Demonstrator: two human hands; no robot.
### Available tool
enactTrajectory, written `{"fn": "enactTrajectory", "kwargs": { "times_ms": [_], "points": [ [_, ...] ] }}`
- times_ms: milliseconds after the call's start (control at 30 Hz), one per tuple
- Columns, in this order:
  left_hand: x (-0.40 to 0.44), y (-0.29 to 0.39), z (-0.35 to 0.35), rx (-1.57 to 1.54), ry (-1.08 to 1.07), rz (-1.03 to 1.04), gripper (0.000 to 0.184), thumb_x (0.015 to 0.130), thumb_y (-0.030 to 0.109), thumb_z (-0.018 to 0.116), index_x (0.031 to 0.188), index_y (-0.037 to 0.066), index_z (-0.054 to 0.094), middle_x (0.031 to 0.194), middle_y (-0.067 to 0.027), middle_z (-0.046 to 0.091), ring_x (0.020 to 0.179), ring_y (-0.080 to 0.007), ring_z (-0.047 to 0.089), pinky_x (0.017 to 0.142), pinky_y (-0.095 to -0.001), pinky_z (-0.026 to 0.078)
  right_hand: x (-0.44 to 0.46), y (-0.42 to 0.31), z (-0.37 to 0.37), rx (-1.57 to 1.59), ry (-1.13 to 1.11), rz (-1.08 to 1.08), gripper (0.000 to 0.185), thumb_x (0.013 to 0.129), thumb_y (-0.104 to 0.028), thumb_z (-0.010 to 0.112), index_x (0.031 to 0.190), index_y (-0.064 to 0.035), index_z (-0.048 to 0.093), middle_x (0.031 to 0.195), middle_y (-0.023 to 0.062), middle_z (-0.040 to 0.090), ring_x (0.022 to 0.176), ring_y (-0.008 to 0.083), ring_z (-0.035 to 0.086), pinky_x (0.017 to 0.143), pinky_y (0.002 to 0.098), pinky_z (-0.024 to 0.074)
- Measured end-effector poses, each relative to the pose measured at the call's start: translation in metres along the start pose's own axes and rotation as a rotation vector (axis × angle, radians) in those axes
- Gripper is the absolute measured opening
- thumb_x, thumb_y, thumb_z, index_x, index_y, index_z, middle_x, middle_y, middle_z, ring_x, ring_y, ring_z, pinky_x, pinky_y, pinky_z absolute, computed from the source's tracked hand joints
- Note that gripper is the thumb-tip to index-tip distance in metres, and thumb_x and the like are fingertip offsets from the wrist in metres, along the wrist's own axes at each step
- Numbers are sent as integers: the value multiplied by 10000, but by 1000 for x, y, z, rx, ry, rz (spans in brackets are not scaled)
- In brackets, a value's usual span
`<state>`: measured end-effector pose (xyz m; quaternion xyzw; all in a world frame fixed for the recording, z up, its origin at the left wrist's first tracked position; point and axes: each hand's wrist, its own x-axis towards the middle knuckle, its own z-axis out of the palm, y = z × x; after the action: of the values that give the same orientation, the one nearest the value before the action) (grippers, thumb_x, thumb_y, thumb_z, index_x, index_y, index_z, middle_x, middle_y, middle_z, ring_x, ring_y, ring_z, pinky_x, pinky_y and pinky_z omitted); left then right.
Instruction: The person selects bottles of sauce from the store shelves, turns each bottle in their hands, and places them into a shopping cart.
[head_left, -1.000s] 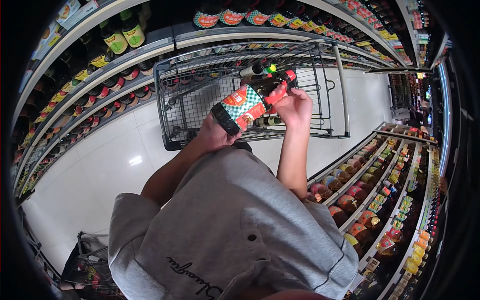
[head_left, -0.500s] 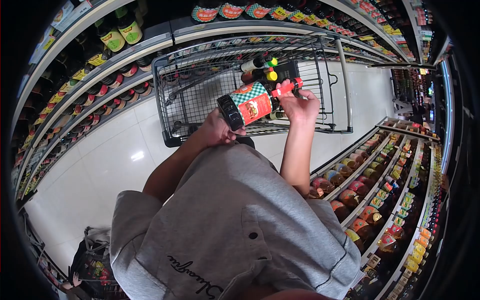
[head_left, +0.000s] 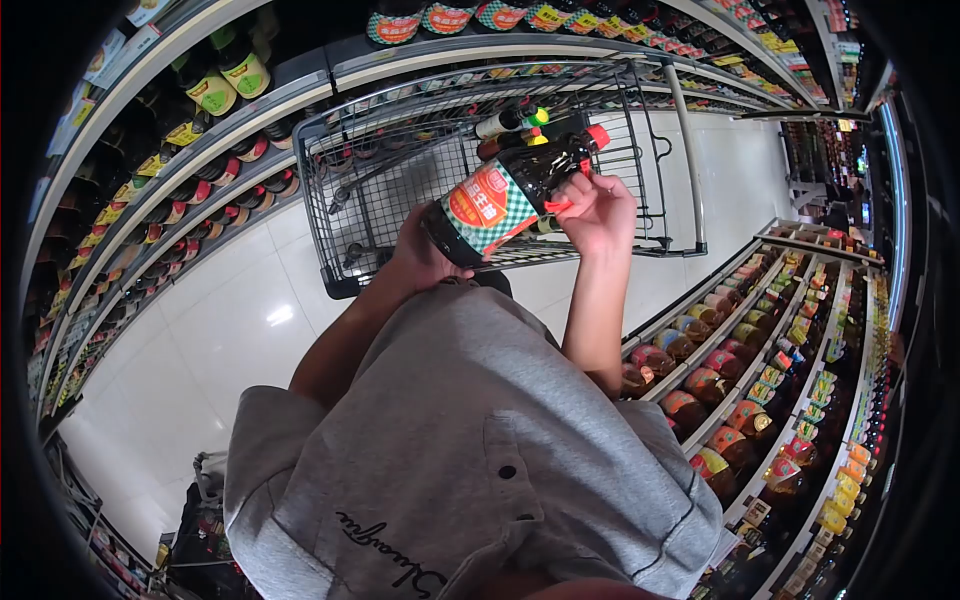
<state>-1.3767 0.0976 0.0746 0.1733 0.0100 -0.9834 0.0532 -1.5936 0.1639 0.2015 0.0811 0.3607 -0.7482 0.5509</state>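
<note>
I hold a large dark soy sauce bottle [head_left: 487, 210] tilted in front of me, its red cap towards the upper right. Its green-checked label with a red-orange panel faces up. My left hand [head_left: 423, 252] is closed around the base end, with part of its fingers hidden beneath. Near the neck, my right hand [head_left: 598, 215] grips the red carry handle with curled fingers. Below and beyond the bottle stands a metal shopping cart [head_left: 686, 160]. Inside it lie a green-capped bottle [head_left: 510, 122] and a yellow-capped bottle [head_left: 497, 146], the latter partly covered by the soy sauce.
A shelf [head_left: 400, 62] packed with bottles curves along the far and left sides. On the right, another shelf unit [head_left: 745, 385] holds rows of bottles and jars. Pale floor tiles [head_left: 230, 290] lie between. A dark, partly hidden cart-like object [head_left: 205, 540] is at lower left.
The soy sauce bottle has been turned about its length, so a different label panel faces up. The red handle has swung round to the near side, with my right hand on it.
</note>
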Motion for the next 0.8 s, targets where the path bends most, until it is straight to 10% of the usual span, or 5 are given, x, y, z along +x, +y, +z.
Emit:
{"fn": "enactTrajectory", "kwargs": {
  "times_ms": [233, 300, 333, 467, 800],
  "points": [
    [-14, -11, 21, 213, 29, 558, 607, 830, 426, 541, 1289, 46, 426, 1259, -131, 509, 1139, -332, 517, 937, -467, 448, -1, -9, -4, -17, -258, -81, 266, 861, -301, 454, 819, -52, 537, 511, -35, 322, 413, 78, 275, 399, 226, 217],
    [-18, -8, 27, 373, -63, 648, 646, 801, 416, 608, 1291, 40, 417, 1280, -131, 482, 1173, -318, 485, 980, -436, 403, 5, -12, -4, 87, -412, -109, 338, 880, -354, 446, 930, -48, 581, 548, -22, 429, 445, 108, 412, 422, 245, 366],
    [-21, -6, 32, 533, -155, 738, 692, 772, 405, 675, 1293, 34, 408, 1301, -131, 456, 1207, -304, 452, 1022, -406, 358, -5, 7, 39, -60, 172, -392, 387, 912, -399, 414, 995, -68, 598, 656, 23, 573, 599, 212, 588, 553, 368, 517],
    [-23, -2, 41, 941, -249, 1078, 847, 653, 371, 809, 1310, 38, 392, 1317, -150, 418, 1247, -287, 400, 1043, -405, 308, 41, -13, -46, 76, -632, -192, 486, 977, -417, 298, 816, -98, 626, 725, 98, 651, 818, 303, 633, 770, 465, 495],
    [-41, -13, 62, 1095, -252, 1092, 873, 577, 245, 860, 1302, 57, 413, 1355, -163, 374, 1285, -298, 351, 1059, -411, 279, 32, 0, -34, 158, -654, -264, 412, 953, -377, 313, 653, -153, 484, 468, -23, 306, 531, 133, 251, 566, 326, 280]
  ]
}}
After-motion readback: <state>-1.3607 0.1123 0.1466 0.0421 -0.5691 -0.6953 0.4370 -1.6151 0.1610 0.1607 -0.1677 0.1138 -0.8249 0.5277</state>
